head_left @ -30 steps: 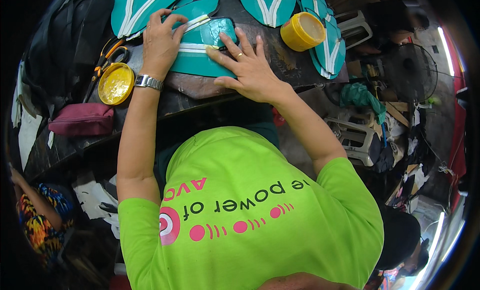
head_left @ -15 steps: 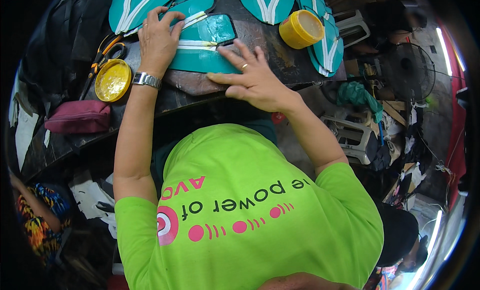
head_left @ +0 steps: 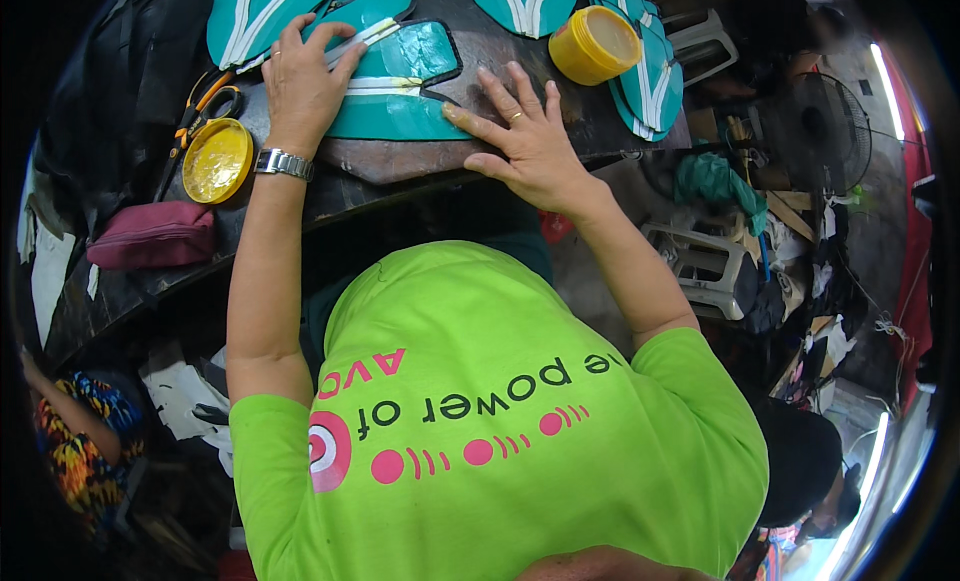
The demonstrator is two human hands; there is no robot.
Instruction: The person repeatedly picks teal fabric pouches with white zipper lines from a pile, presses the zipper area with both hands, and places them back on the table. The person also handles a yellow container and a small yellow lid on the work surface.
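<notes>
Right hand (head_left: 538, 146) has slid to the edge of the teal piece (head_left: 400, 127), grip spread and empty. Left hand's (head_left: 303, 93) grip curls over it, its hold unclear.

The left forearm (head_left: 265, 271) runs almost straight across the counter's (head_left: 492, 43) near edge; its hand (head_left: 303, 86), back upward, has bent fingers, their grip unclear. The right forearm (head_left: 630, 261) slants inward; its hand (head_left: 535, 146) spreads loosely, back upward, near that edge.
</notes>
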